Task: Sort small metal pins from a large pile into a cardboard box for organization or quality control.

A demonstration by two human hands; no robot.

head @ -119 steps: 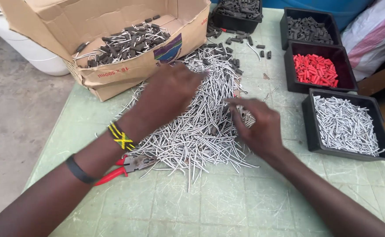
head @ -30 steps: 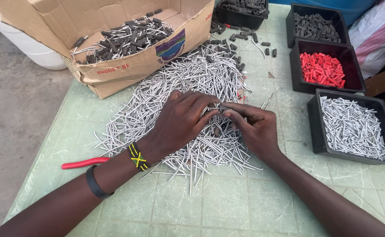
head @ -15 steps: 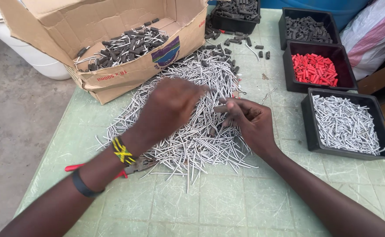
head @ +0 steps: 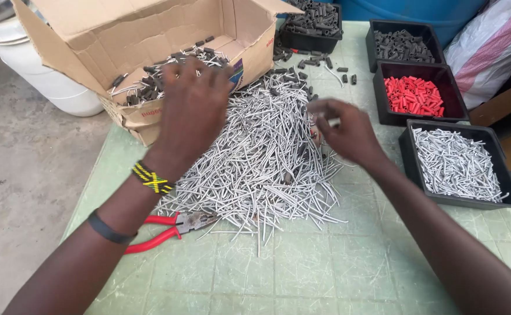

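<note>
Grey wire pieces (head: 255, 157) heaped under both hands; left hand (head: 194, 108) spread, empty; right hand (head: 346, 131) pinching one.

Left hand (head: 192, 111) now over cardboard box (head: 150, 35).

Bare arms; the left wrist wears a yellow-black braided bracelet (head: 152, 178) and a dark band (head: 109, 228).

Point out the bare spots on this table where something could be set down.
Bare green table lies near the front edge, between the grey wire pile and the person's arms, right of the red-handled pliers. Crowded: the pile, the cardboard box, and the black trays at right.
</note>
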